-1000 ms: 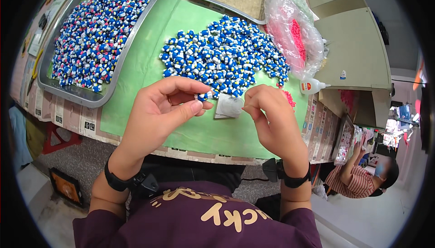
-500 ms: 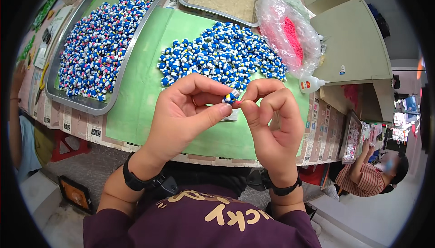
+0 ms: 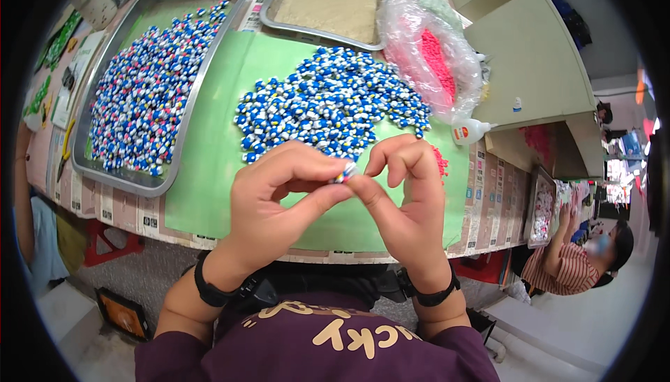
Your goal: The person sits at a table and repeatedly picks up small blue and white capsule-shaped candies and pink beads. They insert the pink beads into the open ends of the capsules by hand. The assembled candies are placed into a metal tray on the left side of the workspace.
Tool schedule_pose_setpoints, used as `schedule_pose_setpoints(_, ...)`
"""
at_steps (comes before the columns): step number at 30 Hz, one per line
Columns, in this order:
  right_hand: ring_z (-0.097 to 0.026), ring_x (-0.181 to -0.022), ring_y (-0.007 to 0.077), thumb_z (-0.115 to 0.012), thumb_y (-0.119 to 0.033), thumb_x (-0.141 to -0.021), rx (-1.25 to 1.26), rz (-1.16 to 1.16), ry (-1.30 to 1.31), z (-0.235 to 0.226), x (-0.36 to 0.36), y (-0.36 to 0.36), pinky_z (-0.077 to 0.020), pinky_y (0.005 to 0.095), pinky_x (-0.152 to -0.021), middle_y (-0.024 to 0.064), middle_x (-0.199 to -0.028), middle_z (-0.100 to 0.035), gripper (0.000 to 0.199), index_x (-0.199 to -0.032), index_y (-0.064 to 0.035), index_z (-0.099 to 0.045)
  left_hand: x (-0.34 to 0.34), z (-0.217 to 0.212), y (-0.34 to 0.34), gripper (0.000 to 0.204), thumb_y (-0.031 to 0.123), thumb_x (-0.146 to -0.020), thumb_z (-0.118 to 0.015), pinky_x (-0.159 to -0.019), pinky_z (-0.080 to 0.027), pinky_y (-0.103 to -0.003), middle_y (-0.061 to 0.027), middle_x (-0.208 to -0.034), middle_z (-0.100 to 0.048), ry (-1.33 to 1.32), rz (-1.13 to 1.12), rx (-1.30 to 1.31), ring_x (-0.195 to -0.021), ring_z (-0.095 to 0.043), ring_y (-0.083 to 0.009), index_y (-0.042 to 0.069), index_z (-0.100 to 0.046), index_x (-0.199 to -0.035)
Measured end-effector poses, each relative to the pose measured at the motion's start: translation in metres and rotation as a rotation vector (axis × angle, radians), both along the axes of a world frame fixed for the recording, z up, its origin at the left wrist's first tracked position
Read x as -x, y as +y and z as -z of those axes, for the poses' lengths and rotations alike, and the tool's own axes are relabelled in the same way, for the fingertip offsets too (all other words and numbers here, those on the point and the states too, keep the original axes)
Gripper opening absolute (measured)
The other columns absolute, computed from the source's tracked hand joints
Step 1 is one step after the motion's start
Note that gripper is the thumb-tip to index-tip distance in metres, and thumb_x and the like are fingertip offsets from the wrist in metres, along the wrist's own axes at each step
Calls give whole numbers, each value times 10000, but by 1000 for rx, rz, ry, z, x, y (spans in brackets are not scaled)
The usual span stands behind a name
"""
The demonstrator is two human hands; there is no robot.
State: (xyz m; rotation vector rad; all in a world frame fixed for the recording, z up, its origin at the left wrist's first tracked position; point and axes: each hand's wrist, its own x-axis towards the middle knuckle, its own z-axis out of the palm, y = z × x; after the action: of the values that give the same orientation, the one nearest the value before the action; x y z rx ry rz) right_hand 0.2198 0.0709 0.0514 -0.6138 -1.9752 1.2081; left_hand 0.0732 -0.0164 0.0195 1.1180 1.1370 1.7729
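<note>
Between the thumb and forefinger of my left hand is a small blue-and-white toy figure with a bit of yellow and pink on it. My right hand is beside it, its thumb tip pressed against the figure and its curled forefinger apart from the thumb. Just beyond my hands a loose heap of similar blue-and-white figures lies on a green sheet. Some small pink pieces lie on the sheet beyond my right hand, partly hidden by it.
A metal tray of figures with pink parts stands at left. Behind the heap is another tray. A plastic bag of pink pieces and a white glue bottle are at right, beside a cabinet. A person sits far right.
The pink piece pinched in my right hand is now against the figure, with the right thumb pressing there and the forefinger lifted away. The view has shifted slightly; the pink pieces on the sheet now show.
</note>
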Motion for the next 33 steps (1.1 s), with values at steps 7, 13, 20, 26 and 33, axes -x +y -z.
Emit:
schedule_pose_setpoints(7, -534, -826, 139, -699, 66, -805, 117, 228, -15, -11, -77, 29, -450, 261, -781, 66, -888, -545, 274, -877, -52, -463, 43, 3, -21, 200, -141, -776, -671, -679, -521, -234, -130, -982, -648, 179, -223, -68, -845, -638, -159, -13, -641, -927)
schedule_pose_setpoints(13, -584, -808, 154, -599, 113, -814, -19, 353, -460, 15, -152, 42, -489, 280, -753, 81, -881, -587, 158, -864, -8, -510, 145, 12, -74, 156, -58, -883, -637, -718, -471, -194, -63, -980, -618, 548, -675, 69, -816, -581, -92, -2, -638, -1028)
schedule_pose_setpoints(20, -588, -732, 257, -574, 104, -795, -115, 230, -526, 38, -126, 35, -470, 329, -662, 124, -798, -557, 138, -861, 1, -510, 181, 8, -91, 244, 67, -947, -623, -674, -436, -159, 9, -899, -632, 745, -941, 341, -726, -537, -27, 20, -636, -1187)
schedule_pose_setpoints(26, -599, -709, 174, -604, 92, -799, -195, 319, -663, 47, -117, 28, -485, 285, -682, 85, -763, -598, 128, -835, 6, -516, 98, -3, -48, 168, -5, -892, -629, -633, -466, -215, -4, -948, -615, 684, -468, 252, -773, -567, -69, 25, -647, -1056)
schedule_pose_setpoints(33, -596, -676, 143, -612, 99, -791, -81, 398, -610, 43, -110, 16, -477, 272, -653, 81, -735, -598, 151, -831, 5, -500, 54, 15, -20, 168, 1, -813, -691, -629, -503, -284, -83, -950, -594, 944, -151, 339, -764, -623, -201, -1, -631, -969)
